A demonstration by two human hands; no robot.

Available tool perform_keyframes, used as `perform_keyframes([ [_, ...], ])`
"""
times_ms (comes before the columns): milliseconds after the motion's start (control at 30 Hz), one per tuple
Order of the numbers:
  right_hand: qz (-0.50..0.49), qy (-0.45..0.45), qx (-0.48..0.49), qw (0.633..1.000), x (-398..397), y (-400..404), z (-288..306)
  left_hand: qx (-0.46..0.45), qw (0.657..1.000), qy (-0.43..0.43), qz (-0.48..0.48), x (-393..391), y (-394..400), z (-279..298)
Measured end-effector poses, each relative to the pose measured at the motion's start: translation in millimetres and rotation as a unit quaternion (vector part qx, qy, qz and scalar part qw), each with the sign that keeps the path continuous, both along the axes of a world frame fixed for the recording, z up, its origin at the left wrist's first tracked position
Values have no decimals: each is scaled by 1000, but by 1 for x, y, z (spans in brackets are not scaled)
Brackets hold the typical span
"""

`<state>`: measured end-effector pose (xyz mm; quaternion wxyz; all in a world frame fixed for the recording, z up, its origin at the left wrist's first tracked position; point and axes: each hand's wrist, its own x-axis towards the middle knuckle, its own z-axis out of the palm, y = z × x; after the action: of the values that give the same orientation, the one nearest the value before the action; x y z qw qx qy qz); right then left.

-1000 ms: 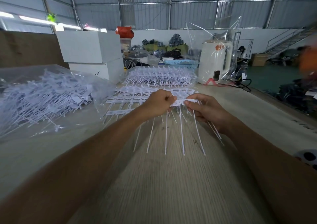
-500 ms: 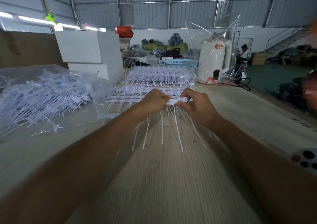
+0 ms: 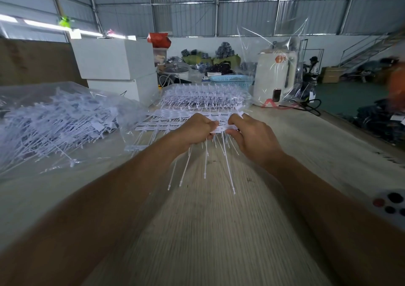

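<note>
Tabletop (image 3: 197,231) of pale wood fills most of the view. There's a big clear bag of loose white ties (image 3: 54,123) off to the left and a stack of tie strips (image 3: 206,99) at the far end. Just above the table, right in front of that stack, both hands have hold of 1 tie strip (image 3: 221,129). The left hand (image 3: 195,132) is curled round its left end and the right hand (image 3: 252,136) is pinching the right end. Its header bar runs left to right, and the thin tails (image 3: 228,165) point down and toward the camera.
</note>
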<state>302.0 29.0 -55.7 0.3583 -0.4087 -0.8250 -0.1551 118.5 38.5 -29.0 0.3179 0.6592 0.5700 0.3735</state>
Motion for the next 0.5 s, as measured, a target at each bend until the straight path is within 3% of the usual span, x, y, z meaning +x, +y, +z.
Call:
perform_keyframes([
  [267, 6, -32, 61, 998, -2, -6, 2, 0, 1000, 3, -2, 0, -4, 5],
  [500, -19, 97, -19, 995, 2, 4, -8, 52, 998, 27, 3, 3, -1, 3],
])
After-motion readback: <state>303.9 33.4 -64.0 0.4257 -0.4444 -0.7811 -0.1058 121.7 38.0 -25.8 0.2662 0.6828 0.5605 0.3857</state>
